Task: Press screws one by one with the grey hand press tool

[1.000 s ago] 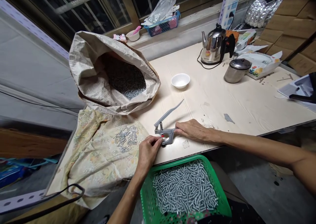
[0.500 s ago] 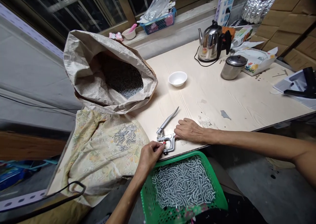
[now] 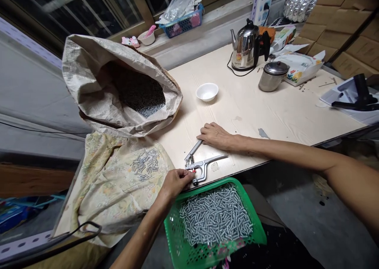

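Note:
Hand-press snap pliers point(image 3: 201, 167) with grey handles, a spring and a red part at the jaw lie on the table near its front edge. My left hand point(image 3: 177, 183) pinches at the jaw; whatever is between its fingertips is too small to make out. The fingers of my right hand point(image 3: 215, 137) are closed over the end of the upper handle, while the lower handle lies free on the tabletop. Below the table edge, a green basket point(image 3: 169, 237) holds many ridged silver metal pieces point(image 3: 217, 215). Slim metal pins point(image 3: 145, 164) lie heaped on a floral cloth point(image 3: 118, 194) at the left.
A large woven sack point(image 3: 85, 83) with metal pieces inside leans open at the back left. Behind my hands stands a white bowl point(image 3: 207, 92). Further right are a steel kettle point(image 3: 243, 49), a lidded metal pot point(image 3: 272, 77) and a black-and-white device point(image 3: 353, 99).
My right hand has moved up from the lower handle to the end of the upper handle, uncovering the lower one. My left hand stays at the jaw. The view has shifted slightly.

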{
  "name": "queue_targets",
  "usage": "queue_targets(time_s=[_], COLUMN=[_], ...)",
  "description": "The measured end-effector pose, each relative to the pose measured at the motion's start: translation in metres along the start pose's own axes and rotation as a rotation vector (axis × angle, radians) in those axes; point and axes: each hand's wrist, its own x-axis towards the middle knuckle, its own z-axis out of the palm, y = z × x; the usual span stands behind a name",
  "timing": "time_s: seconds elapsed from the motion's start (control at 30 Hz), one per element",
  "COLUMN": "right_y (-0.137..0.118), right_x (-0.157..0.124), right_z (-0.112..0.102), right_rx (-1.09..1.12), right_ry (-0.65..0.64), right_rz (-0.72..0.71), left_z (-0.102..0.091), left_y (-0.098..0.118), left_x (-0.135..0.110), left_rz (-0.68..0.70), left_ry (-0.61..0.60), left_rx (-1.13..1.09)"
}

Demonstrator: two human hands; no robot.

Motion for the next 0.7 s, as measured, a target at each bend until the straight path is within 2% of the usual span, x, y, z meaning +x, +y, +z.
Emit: queue_targets(time_s=[0.13,0.27,0.33,0.53,0.7], right_y=[-0.002,-0.006,-0.007,-0.009,-0.010], right_x=[0.000,-0.012,-0.019,-0.030,-0.033], right_z=[0.006,0.003,0.000,0.002,0.005], right_rx=[0.001,-0.044,-0.048,-0.027,-0.007], right_ry=[0.052,0.108,0.109,0.130,0.133], right_rz=[-0.036,-0.078,-0.076,-0.020,0.010], left_z=[0.001,0.001,0.002,0.003,0.001], left_y=[-0.001,-0.006,-0.008,-0.004,0.005], left_x=[-0.003,-0.009,-0.011,-0.011,-0.009], left_rz=[0.012,0.082,0.101,0.033,-0.066], left_ry=[0.002,0.107,0.121,0.019,-0.070], left_rx=[0.002,0.087,0.130,0.095,-0.032])
